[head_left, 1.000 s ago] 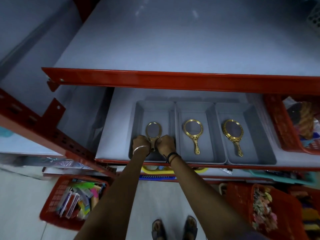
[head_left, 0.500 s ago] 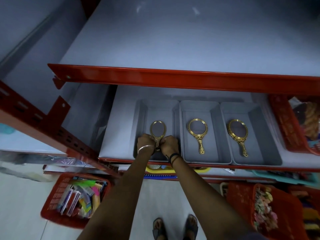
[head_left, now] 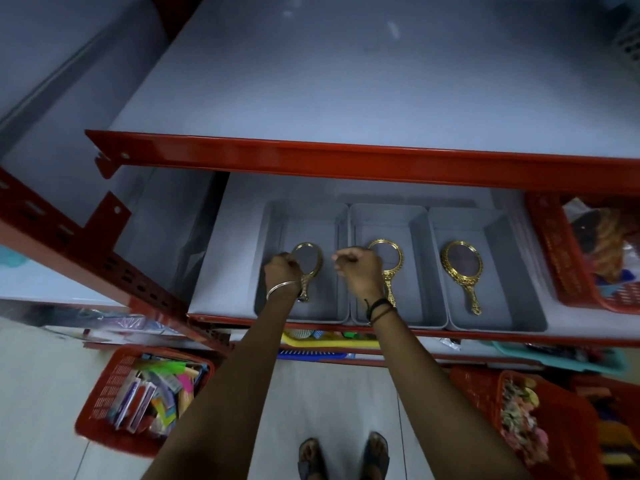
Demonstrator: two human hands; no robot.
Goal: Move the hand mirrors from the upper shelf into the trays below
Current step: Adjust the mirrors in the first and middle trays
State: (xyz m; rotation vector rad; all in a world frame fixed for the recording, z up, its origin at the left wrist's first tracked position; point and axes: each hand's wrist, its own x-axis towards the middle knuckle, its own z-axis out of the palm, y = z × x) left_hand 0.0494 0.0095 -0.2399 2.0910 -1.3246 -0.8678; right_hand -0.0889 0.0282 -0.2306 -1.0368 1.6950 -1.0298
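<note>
Three grey trays stand side by side on the lower shelf: left tray [head_left: 272, 220], middle tray [head_left: 417, 223], right tray [head_left: 502, 240]. Each holds one gold hand mirror lying flat: left mirror [head_left: 309, 258], middle mirror [head_left: 394, 255], right mirror [head_left: 462, 263]. My left hand [head_left: 282, 271] hovers with curled fingers over the left tray, fingertips at the left mirror's rim. My right hand [head_left: 360, 268], fingers curled and holding nothing, is raised over the wall between the left and middle trays and hides part of the middle mirror. The upper shelf [head_left: 346, 81] is bare.
The upper shelf's red front edge [head_left: 346, 161] juts out above the trays. A red brace [head_left: 104, 258] slants at the left. A red basket [head_left: 554, 268] sits right of the trays. Two more red baskets [head_left: 104, 400] [head_left: 571, 427] stand on the floor beside my feet [head_left: 343, 455].
Both hands were together on the left mirror's handle. They have let go and moved apart, and the mirror now lies in the left tray. My view has moved closer.
</note>
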